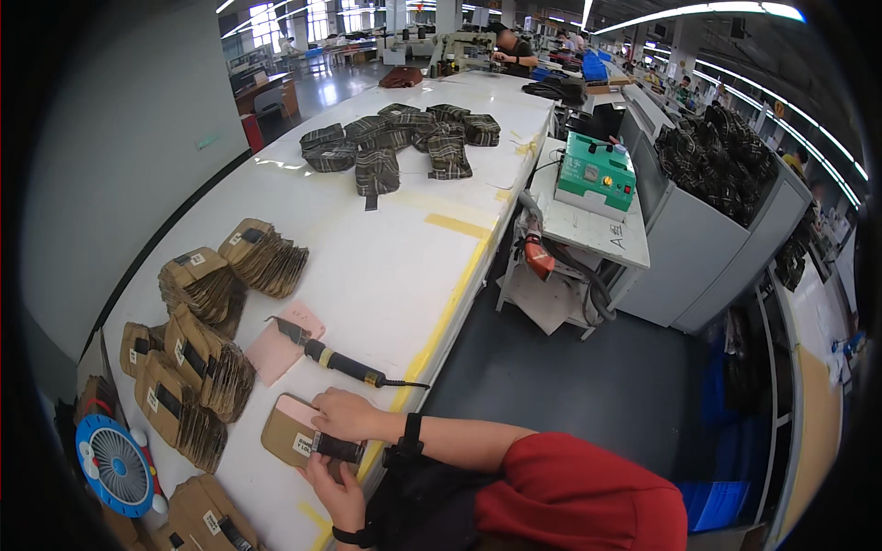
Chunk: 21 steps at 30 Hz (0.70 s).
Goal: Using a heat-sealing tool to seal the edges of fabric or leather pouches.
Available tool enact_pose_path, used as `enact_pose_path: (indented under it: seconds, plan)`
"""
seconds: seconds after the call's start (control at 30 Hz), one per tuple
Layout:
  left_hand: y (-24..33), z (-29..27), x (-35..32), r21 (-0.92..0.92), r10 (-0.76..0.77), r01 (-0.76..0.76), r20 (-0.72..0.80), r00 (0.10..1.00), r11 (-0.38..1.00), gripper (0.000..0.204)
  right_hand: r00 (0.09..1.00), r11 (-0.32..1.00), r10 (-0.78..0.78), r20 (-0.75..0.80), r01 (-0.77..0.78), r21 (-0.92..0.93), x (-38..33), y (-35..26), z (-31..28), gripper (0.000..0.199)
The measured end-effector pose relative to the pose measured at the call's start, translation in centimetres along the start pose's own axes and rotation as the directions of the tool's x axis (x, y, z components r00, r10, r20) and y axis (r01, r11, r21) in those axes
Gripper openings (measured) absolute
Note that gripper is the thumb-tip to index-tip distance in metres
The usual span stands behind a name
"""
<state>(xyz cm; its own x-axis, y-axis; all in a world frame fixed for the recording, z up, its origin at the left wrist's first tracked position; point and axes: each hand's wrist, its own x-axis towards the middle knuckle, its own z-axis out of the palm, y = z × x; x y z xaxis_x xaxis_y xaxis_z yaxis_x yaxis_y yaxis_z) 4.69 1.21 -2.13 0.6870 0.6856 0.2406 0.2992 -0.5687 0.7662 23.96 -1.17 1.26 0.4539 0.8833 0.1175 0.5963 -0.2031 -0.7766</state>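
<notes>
While both hands close on the brown card bundle (292, 432), it lies flat on the white desk (386, 275) at its near edge, just on the desk side of the yellow tape line (439, 323) that runs along that edge. The bundle's long axis runs roughly across the person's body — pinkish top end away from the tape line, banded end beside it — and a black strap (336, 447) crosses that banded end.

The right hand (347, 415) lies over the bundle's upper edge, fingers curled down onto the card; its grip is narrow and pressed on the bundle rather than lifted around it. The left hand (334, 491) comes from below, fingertips touching the strap and the bundle's lower edge — whether it pinches the strap or only rests on it, I cannot tell. The bundle therefore sits between the two grips, nearer the right hand, which covers more of it.

Farther along the tape line from the bundle lies a hot-knife tool (333, 358) with a black and yellow handle, its blade resting on a pink pad (280, 347), long axis slanting away from the tape; it is near the right hand yet apart from it. Away from the tape line, toward the desk's far side, stand several strapped stacks of brown cards (197, 367). A blue fan (115, 466) sits beyond them, at the desk's corner.
</notes>
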Motion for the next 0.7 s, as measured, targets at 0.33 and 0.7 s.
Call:
enact_pose_path:
  seconds: [0.33,0.7]
  plan:
    - [0.6,-0.4,-0.8,-0.396,-0.08,-0.126,-0.463,0.883,0.91,0.059,0.99,0.927,-0.128,0.061,0.097,0.361,-0.3,0.2,1.9,0.037]
    - [1.4,-3.7,1.3,-0.879,-0.496,0.066,-0.203,0.844,0.473,0.017,0.978,0.717,-0.095,0.184,-0.061,0.695,-0.9,1.5,0.5,0.023]
